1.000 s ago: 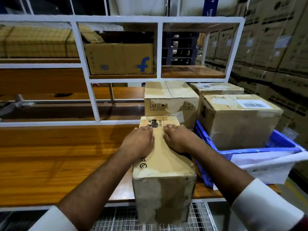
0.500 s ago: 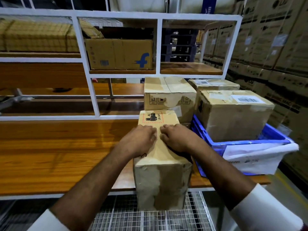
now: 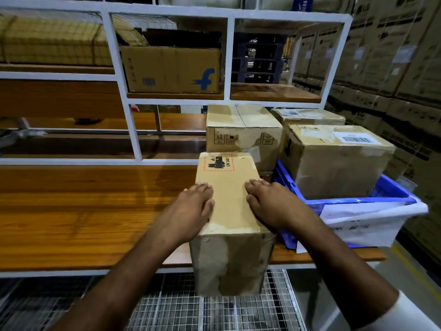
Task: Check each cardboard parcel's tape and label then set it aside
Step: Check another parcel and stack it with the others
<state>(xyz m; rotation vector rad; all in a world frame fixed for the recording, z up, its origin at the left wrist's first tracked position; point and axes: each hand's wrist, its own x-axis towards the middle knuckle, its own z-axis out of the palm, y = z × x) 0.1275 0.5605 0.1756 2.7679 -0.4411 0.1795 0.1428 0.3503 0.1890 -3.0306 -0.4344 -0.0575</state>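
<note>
Your left hand [image 3: 191, 211] and right hand [image 3: 272, 206] lie flat and spread on top of the parcel [image 3: 229, 211], which overhangs the bench's [image 3: 83, 211] near edge. Run your palms outward along the tape seams, checking for lifted edges. The blue crate [image 3: 391, 199] crowds your right wrist; another box [image 3: 241, 130] sits just beyond your fingertips.

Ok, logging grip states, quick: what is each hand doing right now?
Left hand: open, flat on the parcel's top left edge, not gripping.
Right hand: open, flat on its top right edge, not gripping.
</note>
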